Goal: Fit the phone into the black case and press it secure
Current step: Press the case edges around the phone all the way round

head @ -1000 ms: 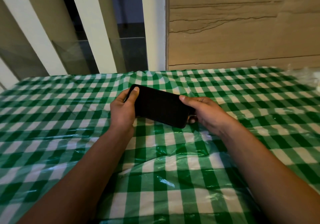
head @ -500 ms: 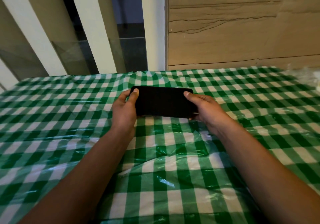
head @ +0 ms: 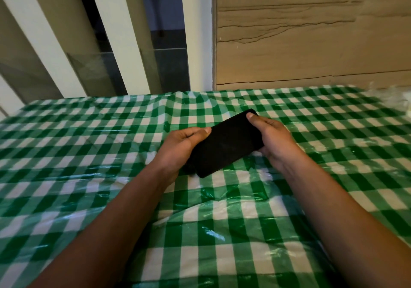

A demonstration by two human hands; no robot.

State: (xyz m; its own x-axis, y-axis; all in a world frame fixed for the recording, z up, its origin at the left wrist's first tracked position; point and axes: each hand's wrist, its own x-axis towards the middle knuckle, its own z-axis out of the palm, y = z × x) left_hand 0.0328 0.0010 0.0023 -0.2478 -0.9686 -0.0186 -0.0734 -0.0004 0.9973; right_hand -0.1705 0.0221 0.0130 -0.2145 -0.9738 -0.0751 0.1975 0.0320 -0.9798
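A flat black slab, the phone in its black case (head: 226, 142), is held just above the table between both hands, its right end tilted up and away. I cannot tell phone from case; only one dark face shows. My left hand (head: 181, 146) grips the lower left end, thumb on the top edge. My right hand (head: 270, 137) holds the upper right end, thumb pressed on the far corner. The fingers of both hands are hidden beneath the phone.
A green and white checked plastic cloth (head: 111, 154) covers the table, wrinkled near the front. Behind the table stand white slats (head: 124, 38) with glass panels and a beige wooden wall (head: 311, 43). Crumpled clear plastic (head: 398, 100) lies at the far right edge.
The phone has turned counterclockwise: first its left end was higher, then it lay level, and now its right end is up. Both hands turned with it and shifted slightly right.
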